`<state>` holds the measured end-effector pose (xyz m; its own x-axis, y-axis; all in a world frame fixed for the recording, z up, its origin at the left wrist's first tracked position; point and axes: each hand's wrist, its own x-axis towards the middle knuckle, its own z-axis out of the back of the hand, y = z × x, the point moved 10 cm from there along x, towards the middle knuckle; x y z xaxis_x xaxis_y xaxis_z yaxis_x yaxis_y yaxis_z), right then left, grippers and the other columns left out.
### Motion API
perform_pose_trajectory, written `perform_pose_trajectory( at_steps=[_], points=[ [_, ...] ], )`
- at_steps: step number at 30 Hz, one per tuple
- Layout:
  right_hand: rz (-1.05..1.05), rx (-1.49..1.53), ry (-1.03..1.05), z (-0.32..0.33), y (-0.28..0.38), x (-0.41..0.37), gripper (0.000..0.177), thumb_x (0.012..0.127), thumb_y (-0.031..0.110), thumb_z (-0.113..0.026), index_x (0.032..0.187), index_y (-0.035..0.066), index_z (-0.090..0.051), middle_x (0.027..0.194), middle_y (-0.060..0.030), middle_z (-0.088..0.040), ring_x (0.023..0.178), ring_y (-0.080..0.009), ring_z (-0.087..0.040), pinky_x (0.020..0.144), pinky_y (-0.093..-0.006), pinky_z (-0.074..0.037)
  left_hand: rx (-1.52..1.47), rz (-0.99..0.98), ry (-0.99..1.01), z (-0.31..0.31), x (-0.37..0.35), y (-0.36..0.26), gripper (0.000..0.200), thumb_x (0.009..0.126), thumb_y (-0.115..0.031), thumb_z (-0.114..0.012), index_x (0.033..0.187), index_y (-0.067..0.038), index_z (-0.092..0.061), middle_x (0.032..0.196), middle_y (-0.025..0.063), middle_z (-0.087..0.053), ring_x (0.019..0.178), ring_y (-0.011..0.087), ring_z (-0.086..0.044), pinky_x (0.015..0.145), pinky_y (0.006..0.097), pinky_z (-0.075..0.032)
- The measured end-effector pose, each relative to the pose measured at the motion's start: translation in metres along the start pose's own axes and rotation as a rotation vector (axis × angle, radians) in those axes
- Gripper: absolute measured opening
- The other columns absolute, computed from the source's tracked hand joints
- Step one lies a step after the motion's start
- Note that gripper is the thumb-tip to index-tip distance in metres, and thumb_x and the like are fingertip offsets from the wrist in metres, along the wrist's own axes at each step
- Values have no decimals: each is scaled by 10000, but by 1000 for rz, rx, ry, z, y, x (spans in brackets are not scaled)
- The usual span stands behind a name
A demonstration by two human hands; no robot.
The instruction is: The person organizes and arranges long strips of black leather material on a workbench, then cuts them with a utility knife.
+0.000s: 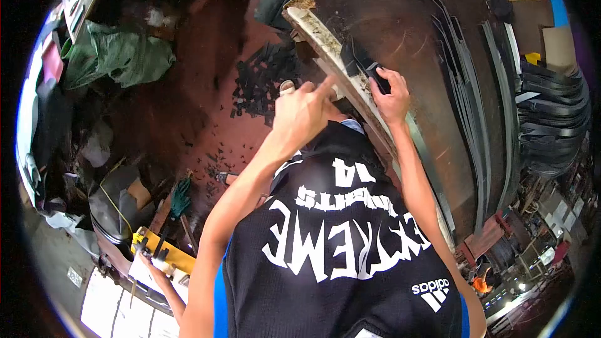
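My right hand is closed on a small black piece at the worn, pale edge of a dark table. Its thumb and fingers press on the piece from the side, and its exact kind does not show. Another bit of black material lies on the edge just beyond. My left hand hovers beside the table's edge, index finger stretched toward it and the other fingers partly bent. No held thing shows in the left hand. A pale band appears at its outer side.
Long black strips lie along the table, with stacked dark strips farther right. Black scraps litter the reddish floor. A green sack stands at left. Another person's arm reaches toward a yellow object at lower left.
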<state>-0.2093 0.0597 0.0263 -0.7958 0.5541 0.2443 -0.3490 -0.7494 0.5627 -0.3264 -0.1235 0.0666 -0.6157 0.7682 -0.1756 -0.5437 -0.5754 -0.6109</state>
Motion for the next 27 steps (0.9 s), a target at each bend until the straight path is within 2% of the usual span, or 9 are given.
perform_pose_trajectory(
  at_steps=[3, 6, 13, 17, 19, 20, 22, 25, 27],
  points=[
    [-12, -7, -6, 1, 0, 0, 265, 790, 116, -780, 1036, 102, -680, 1079, -78, -700, 977, -287, -659, 842, -381, -530, 9, -20, 18, -10, 11, -28, 482, 842, -84, -591, 1319, -148, -606, 831, 167, -666, 626, 368, -673, 563, 468, -560],
    [-18, 38, 1, 1, -1, 0, 277, 784, 107, -775, 1047, 97, -689, 1085, -80, -701, 991, -284, -660, 849, -376, -536, 40, -37, 75, -25, 25, -43, 479, 838, -82, -588, 1316, -114, -600, 809, 182, -664, 625, 366, -675, 551, 466, -557],
    [-42, 78, -9, 2, -5, 0, 262, 779, 115, -761, 1034, 103, -703, 1087, -60, -697, 962, -268, -660, 812, -362, -558, 131, -81, 132, -41, 47, -62, 478, 836, -111, -599, 1314, -104, -594, 799, 201, -677, 622, 379, -683, 554, 458, -563],
    [-56, 72, 4, 1, -8, -1, 260, 781, 110, -756, 1037, 113, -706, 1104, -40, -690, 952, -265, -656, 785, -365, -568, 174, -62, 258, -42, 58, -70, 492, 831, -97, -607, 1323, -102, -586, 798, 213, -692, 610, 383, -680, 561, 461, -566],
    [-74, 80, 2, 0, -10, -1, 268, 781, 109, -754, 1045, 114, -705, 1111, -45, -685, 958, -265, -653, 780, -371, -572, 197, -73, 335, -46, 60, -75, 543, 782, -70, -600, 1317, -12, -531, 841, 258, -682, 671, 394, -700, 577, 463, -573],
    [-73, 87, 7, 0, -10, -1, 274, 780, 110, -755, 1050, 116, -705, 1118, -48, -683, 963, -264, -652, 783, -370, -572, 205, -75, 348, -50, 60, -76, 543, 782, -70, -600, 1317, -12, -531, 841, 258, -682, 671, 394, -700, 577, 463, -573],
    [-70, 82, 9, -3, -11, -2, 289, 779, 119, -757, 1063, 121, -705, 1131, -52, -679, 970, -258, -652, 784, -366, -574, 262, -67, 310, -50, 63, -77, 544, 826, -94, -609, 1367, -94, -555, 741, 240, -671, 599, 390, -675, 562, 473, -561],
    [-93, 94, 37, -4, -13, -2, 289, 779, 124, -758, 1063, 124, -706, 1130, -49, -679, 967, -250, -651, 785, -360, -575, 339, 6, 438, -57, 67, -79, 553, 822, -86, -603, 1373, -84, -549, 716, 245, -663, 602, 392, -676, 562, 476, -561],
    [-94, 105, 31, -3, -15, -2, 297, 778, 127, -760, 1070, 124, -705, 1141, -43, -674, 966, -240, -648, 783, -354, -575, 365, -7, 438, -59, 70, -81, 562, 822, -85, -599, 1380, -83, -535, 695, 239, -659, 602, 395, -675, 554, 479, -559]
  ],
)
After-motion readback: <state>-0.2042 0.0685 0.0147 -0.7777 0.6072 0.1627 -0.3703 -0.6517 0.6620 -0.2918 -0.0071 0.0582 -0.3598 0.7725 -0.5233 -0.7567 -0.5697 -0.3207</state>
